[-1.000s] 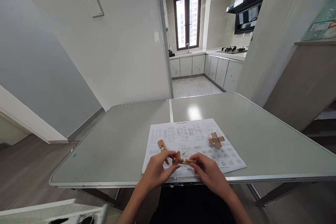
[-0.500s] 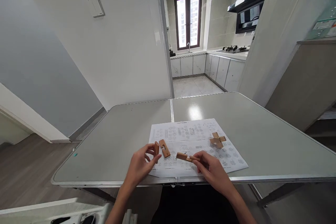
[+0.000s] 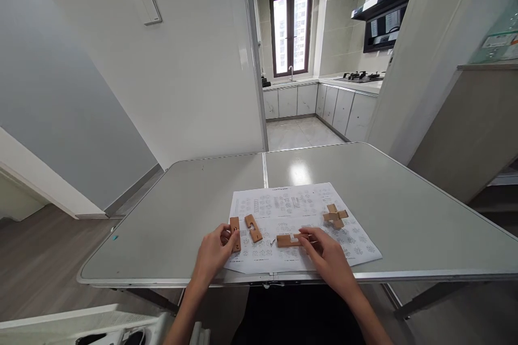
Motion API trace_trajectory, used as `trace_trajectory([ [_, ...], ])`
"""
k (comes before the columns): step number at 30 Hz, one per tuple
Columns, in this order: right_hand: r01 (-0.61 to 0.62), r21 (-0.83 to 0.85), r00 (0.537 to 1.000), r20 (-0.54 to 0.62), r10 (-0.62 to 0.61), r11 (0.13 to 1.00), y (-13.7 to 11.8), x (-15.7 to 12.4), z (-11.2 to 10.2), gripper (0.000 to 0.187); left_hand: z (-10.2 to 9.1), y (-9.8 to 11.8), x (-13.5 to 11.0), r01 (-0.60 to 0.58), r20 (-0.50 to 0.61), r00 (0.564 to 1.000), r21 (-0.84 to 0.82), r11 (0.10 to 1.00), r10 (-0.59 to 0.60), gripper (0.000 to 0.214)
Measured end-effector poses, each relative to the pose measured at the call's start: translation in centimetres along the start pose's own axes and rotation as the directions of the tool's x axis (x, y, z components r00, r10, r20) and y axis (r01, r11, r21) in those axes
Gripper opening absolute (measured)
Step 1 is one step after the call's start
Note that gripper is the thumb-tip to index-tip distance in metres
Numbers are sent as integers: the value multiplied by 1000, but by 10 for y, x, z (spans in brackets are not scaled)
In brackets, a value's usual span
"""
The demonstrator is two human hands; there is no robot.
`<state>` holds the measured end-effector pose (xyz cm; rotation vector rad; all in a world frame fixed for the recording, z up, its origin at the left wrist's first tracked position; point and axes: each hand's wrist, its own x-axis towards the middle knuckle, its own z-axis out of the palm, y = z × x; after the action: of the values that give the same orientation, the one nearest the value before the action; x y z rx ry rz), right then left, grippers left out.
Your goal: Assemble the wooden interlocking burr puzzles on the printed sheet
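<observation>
Wooden slat (image 3: 234,233) lies on the sheet (image 3: 303,199), its near end pinched by the left hand (image 3: 213,254). The right hand (image 3: 328,256) pinches a notched block (image 3: 288,240). Between the hands lies a loose piece (image 3: 253,228), and beyond the right hand a cross (image 3: 334,216), all on the desk (image 3: 182,215).

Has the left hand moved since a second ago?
Yes: the left hand went left with a wooden piece, from the middle of the paper to its left edge.

Print on the paper sheet (image 3: 291,207) is too small to read.
</observation>
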<state>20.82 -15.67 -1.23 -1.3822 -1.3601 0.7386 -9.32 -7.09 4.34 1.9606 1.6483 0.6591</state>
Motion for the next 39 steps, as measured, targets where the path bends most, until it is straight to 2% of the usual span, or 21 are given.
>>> trace_trajectory([
  [4, 72, -65, 997, 16, -71, 995, 1, 2, 1, 31, 2, 2, -1, 44, -41, 998, 205, 978, -37, 43],
  [8, 115, -106, 992, 65, -108, 988, 0, 1, -1, 23, 7, 7, -2, 59, -29, 998, 284, 957, -53, 42],
  [12, 119, -129, 989, 107, -105, 984, 0, -1, 0, 23, 8, 11, 2, 46, 5, 999, 369, 928, -51, 47],
  [17, 114, -178, 993, 43, -108, 977, 3, -2, 5, 18, 9, 17, 4, 51, 29, 997, 482, 875, -74, 57],
  [22, 101, -223, 992, -55, -116, 969, 7, -1, 10, 17, 7, 19, 0, 80, 0, 996, 530, 844, -94, 65],
  [26, 94, -213, 991, -71, -111, 972, 9, 0, 10, 18, 3, 15, -4, 17, 20, 999, 504, 864, -32, 54],
  [29, 96, -179, 994, -35, -104, 979, 9, 1, 7, 21, 2, 11, -6, -71, 43, 997, 393, 917, 59, 39],
  [34, 111, -59, 989, 104, -105, 992, 5, 0, 2, 30, 6, 13, -9, -180, 106, 981, 192, 965, 162, 33],
  [39, 84, 42, 972, 218, -91, 996, 0, -4, -3, 33, 14, 19, -8, -256, 151, 959, 103, 961, 239, 31],
])
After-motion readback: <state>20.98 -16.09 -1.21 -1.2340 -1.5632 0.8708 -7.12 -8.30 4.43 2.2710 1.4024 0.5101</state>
